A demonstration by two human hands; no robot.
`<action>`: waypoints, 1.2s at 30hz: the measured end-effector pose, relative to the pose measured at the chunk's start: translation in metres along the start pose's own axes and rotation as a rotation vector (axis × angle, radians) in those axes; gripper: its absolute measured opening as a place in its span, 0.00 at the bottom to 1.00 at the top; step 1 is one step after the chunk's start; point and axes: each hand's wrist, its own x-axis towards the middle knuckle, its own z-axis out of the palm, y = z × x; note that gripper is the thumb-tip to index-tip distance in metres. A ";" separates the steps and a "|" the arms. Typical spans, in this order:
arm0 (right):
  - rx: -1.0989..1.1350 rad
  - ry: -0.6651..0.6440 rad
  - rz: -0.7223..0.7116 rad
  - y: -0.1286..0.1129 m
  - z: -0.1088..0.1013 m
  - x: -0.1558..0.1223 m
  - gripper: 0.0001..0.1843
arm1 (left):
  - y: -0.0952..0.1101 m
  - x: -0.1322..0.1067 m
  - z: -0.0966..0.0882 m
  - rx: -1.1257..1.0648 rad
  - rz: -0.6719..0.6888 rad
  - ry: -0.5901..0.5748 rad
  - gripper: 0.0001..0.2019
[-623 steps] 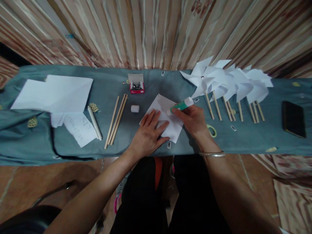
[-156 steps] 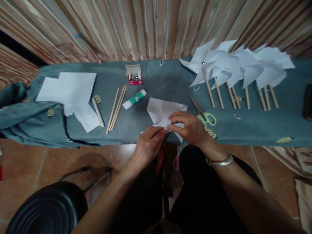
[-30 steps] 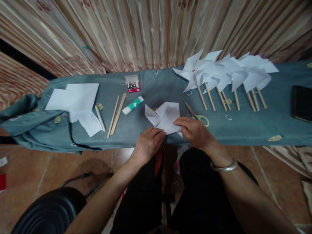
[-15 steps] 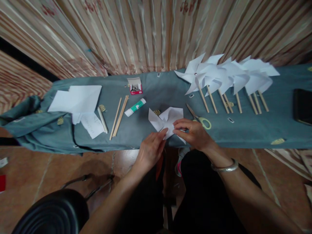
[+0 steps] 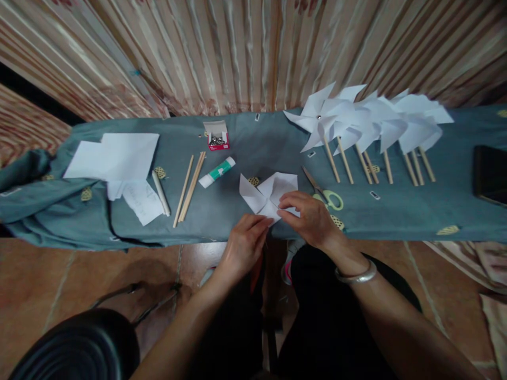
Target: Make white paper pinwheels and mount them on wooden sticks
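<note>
One folded paper (image 5: 266, 193), white and half shaped into a pinwheel, is seen lying flat near the front edge of the blue-grey cloth (image 5: 257, 142), right at the middle. Its near corner is pinched between the closed fingertips of the left hand (image 5: 242, 246). The right hand (image 5: 311, 217) is laid over the paper's right flap with fingers bent down onto it; whether that flap is gripped or only pressed cannot be told. A silver bangle (image 5: 355, 274) is worn on the right wrist.

Just beside the right hand, green-handled scissors (image 5: 327, 196) are lying on the cloth. To the paper's left a glue stick (image 5: 217, 172) is found, then a few wooden sticks (image 5: 189, 188), with a small red box of pins (image 5: 216, 138) behind them. Further left, loose white sheets (image 5: 113, 155) are spread out. Far right at the back, finished pinwheels (image 5: 364, 124) are lined up on their sticks, and a dark phone (image 5: 491, 174) is set at the cloth's right end.
</note>
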 end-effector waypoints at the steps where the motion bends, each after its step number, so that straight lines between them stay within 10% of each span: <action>1: -0.005 -0.002 0.004 0.000 0.000 0.000 0.03 | -0.001 0.000 0.000 -0.006 -0.003 -0.005 0.11; 36: -0.231 -0.040 -0.096 -0.005 0.022 -0.012 0.22 | 0.001 0.005 -0.005 -0.048 -0.087 -0.062 0.10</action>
